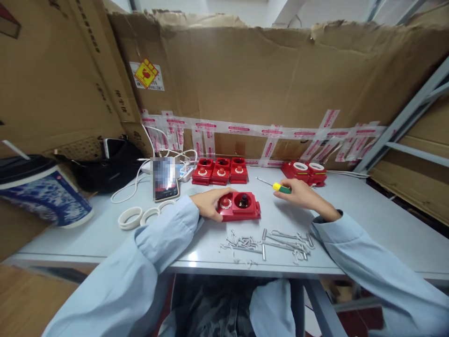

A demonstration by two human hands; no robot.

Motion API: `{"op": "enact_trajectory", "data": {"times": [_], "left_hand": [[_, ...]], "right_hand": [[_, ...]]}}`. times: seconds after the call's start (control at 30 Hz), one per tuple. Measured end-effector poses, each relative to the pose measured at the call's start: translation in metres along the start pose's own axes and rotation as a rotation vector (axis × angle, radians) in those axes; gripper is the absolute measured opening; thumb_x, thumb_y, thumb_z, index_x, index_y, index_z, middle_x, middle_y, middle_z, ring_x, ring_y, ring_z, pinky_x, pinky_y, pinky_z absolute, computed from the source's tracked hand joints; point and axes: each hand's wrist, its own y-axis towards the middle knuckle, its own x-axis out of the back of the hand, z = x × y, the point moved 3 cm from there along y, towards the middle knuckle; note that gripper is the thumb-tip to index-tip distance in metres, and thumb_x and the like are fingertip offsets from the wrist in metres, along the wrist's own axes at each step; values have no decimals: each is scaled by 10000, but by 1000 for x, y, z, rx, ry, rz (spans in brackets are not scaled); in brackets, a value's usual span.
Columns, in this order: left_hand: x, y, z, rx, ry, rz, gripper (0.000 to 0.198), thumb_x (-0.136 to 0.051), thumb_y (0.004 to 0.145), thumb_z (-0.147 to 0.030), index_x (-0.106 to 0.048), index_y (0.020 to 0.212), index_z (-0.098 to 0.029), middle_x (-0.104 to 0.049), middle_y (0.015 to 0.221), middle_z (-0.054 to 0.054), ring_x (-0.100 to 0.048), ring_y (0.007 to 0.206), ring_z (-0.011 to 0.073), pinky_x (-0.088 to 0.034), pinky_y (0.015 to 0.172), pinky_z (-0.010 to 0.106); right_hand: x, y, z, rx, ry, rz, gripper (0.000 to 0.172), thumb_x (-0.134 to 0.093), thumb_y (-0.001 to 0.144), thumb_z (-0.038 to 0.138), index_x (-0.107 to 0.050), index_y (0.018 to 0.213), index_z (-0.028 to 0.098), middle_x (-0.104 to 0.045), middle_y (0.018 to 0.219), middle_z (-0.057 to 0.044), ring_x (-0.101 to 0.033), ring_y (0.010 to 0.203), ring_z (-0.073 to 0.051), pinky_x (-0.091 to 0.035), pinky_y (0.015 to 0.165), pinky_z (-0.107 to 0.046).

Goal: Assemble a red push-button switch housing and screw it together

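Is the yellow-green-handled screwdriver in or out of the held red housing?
Out: the right hand holds the screwdriver clear of the housing.

"Where is there room to pass?"
"Along the right of the surface [379, 210], beyond the right hand [297, 194]."
"What blocks the front?"
"Screws [245, 242] and metal rods [286, 245] near the edge; upright cardboard [242, 75] closes off the back."

head-worn view (forward, downward)

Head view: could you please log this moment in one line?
left hand: gripping red rectangular housing; right hand: holding yellow-green-handled screwdriver; nearby: loose silver metal screws
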Motion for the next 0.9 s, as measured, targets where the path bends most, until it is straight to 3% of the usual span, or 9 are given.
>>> {"op": "enact_trajectory", "data": {"times": [0.1, 0.27, 0.33, 0.47, 0.57, 0.7, 0.9], "left_hand": [[-3, 2, -4, -27, -29, 11, 726, -667, 598, -179, -424, 1281, -187, -564, 1242, 77, -539, 1138, 255, -397, 1014, 381], [0, -1, -7, 23, 88, -59, 780, -751, 628, -355, -411, 1309, -187, -482, 1354, 122, -475, 1230, 272, -350, 1062, 420], [10, -7, -10, 33, 88, -116, 766, -732, 668, -387, -391, 1329, -208, -449, 1392, 115, -447, 1265, 263, -342, 1070, 428], [43, -26, -23, 12, 111, -304, 546, -596, 809, -381, -425, 1298, -208, -519, 1334, 97, -502, 1212, 224, -385, 1034, 400], [63, -47, -26, 101, 228, -378, 462, -554, 827, -427, -493, 1219, -190, -570, 1264, 85, -548, 1139, 217, -429, 976, 359], [67, -74, -21, 234, 388, -282, 479, -546, 815, -495, -514, 1193, -203, -614, 1183, 65, -576, 1067, 221, -452, 917, 332], [51, -90, -8, 295, 455, -190, 464, -507, 819, -523, -524, 1174, -225, -613, 1190, 67, -595, 1043, 220, -458, 889, 308]], "right_hand": [[-17, -2, -6, -32, -116, 91, 234, -588, 749, 417, -633, 776, 190, -658, 734, -45, -572, 650, -175, -336, 550, -267], [-27, -9, 3, -47, -147, 160, 229, -602, 735, 428, -646, 778, 207, -676, 764, -65, -590, 692, -203, -320, 552, -276], [-28, -11, 4, -48, -159, 186, 216, -616, 728, 416, -654, 790, 212, -684, 780, -70, -600, 706, -213, -327, 560, -279], [-29, -12, 4, -38, -166, 200, 218, -612, 739, 409, -657, 815, 209, -693, 816, -84, -612, 732, -233, -332, 572, -291], [-30, -11, 5, -27, -158, 205, 228, -614, 738, 412, -652, 829, 207, -696, 850, -90, -616, 764, -246, -345, 589, -297], [-30, -7, 3, -17, -108, 202, 260, -616, 739, 435, -647, 849, 201, -695, 840, -77, -616, 730, -218, -377, 589, -290], [6, -1, 4, 91, 195, -34, 311, -585, 766, 457, -642, 849, 163, -667, 769, -59, -601, 693, -174, -446, 623, -286]]}}
